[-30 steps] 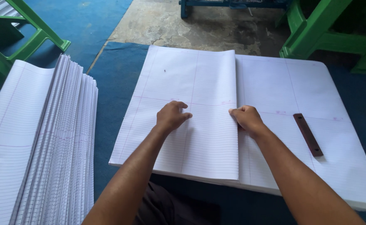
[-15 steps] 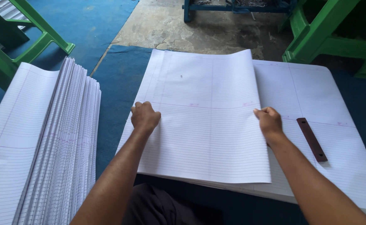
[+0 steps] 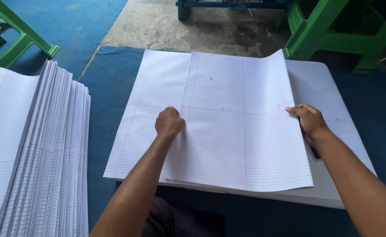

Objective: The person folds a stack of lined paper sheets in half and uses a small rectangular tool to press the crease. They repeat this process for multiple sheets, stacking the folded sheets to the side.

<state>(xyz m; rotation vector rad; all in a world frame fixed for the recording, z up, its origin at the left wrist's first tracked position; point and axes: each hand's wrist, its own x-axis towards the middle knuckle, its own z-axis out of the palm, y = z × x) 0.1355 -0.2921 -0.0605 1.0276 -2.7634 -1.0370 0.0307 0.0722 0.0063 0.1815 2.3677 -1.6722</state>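
The left hand, curled into a fist, presses on the large white ruled paper sheet. The right hand pinches its right edge. Between the hands, atop the flat white paper stack, the sheet looks light, floppy and easily creased; edges seem the best hold.

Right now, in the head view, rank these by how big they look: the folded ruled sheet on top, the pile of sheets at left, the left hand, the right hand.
1. Folded ruled sheet, though the pile is cut off by the frame.
2. Pile of sheets at left.
3. Left hand and right hand: alike, not ranked.
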